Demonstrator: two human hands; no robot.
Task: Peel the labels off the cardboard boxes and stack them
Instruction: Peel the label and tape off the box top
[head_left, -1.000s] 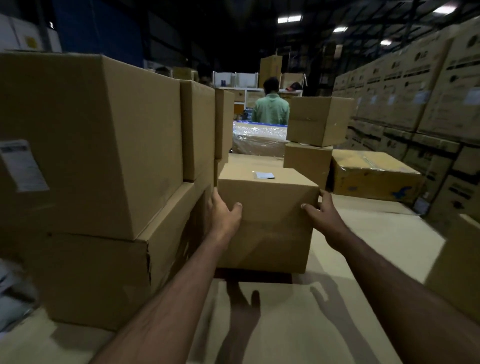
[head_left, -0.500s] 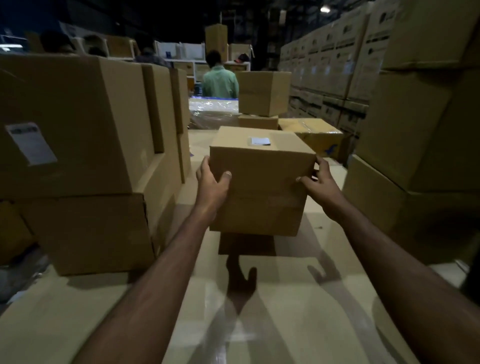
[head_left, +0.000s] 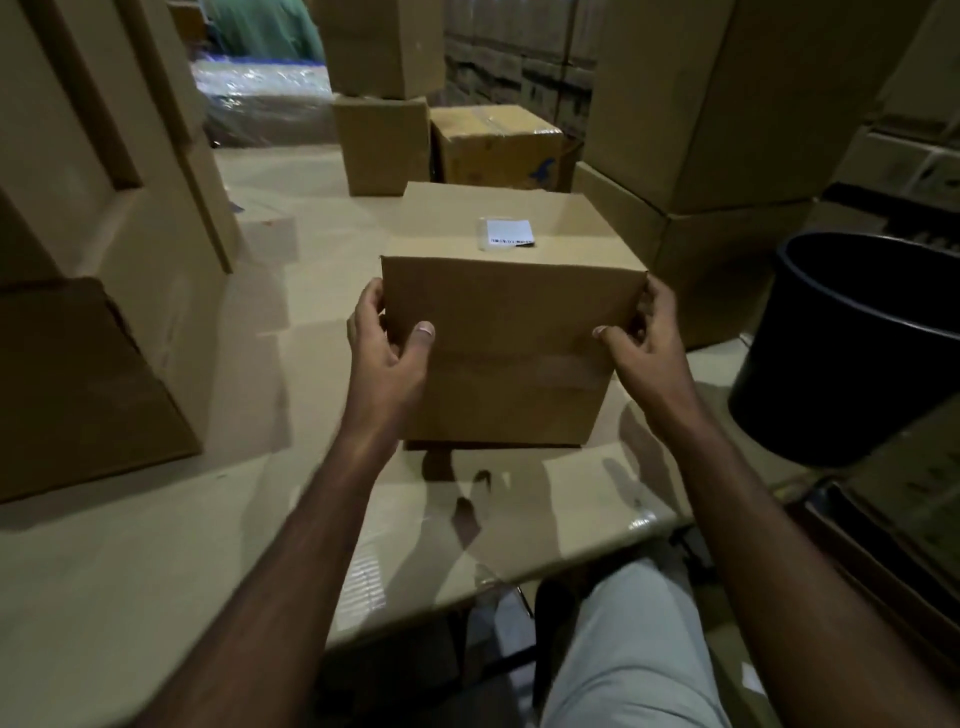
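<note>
Near the middle of the head view, a plain brown cardboard box (head_left: 511, 332) sits on or just above a pale cardboard-covered counter (head_left: 156, 561); contact underneath is hard to judge. The left hand (head_left: 387, 348) grasps its near left edge, thumb across the front face and fingers wrapped round the side. The right hand (head_left: 644, 343) grasps the near right edge the same way, so the box is squeezed evenly from both sides, probably to steady it close to the person. A small white barcode label (head_left: 510, 232) lies on the box top, unpeeled, facing up within easy reach. To the right stands a dark round plastic bin (head_left: 852, 353), likely for peeled labels. Tall stacks of larger brown cardboard boxes (head_left: 104, 249) line the left, with more on the far side and right.
</note>
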